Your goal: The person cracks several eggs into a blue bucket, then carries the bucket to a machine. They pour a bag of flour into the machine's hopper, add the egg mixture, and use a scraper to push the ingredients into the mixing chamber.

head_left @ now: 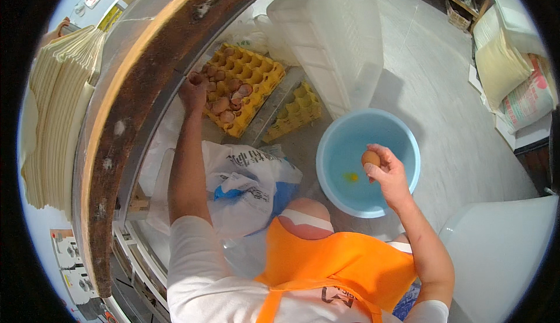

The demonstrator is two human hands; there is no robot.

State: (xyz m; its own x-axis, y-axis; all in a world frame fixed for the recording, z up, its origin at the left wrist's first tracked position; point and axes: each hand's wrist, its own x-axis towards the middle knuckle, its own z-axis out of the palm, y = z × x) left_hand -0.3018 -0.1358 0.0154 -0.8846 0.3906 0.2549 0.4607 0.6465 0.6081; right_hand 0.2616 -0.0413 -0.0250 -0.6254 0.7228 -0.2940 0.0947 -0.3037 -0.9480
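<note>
Above the light-blue basin [332, 133], the fingers of my right hand [389, 177] are closed round a brown egg [371, 158]. A small yellow patch of raw egg [351, 177] lies on the basin's floor. My left hand [193, 94] reaches out to the left edge of a yellow egg tray [251, 77]. Its fingers are bent together, and what they hold, if anything, I cannot make out. Several brown eggshells [221, 106] sit in the tray's left part, some of them broken open.
Beside the basin stands a tall translucent crate [332, 37]. A smaller yellow tray piece [297, 110] and a white plastic sack [239, 177] lie left of the basin. The wooden table edge [125, 119] curves along my left. A white tub [496, 253] stands at right, with sacks [504, 66] beyond.
</note>
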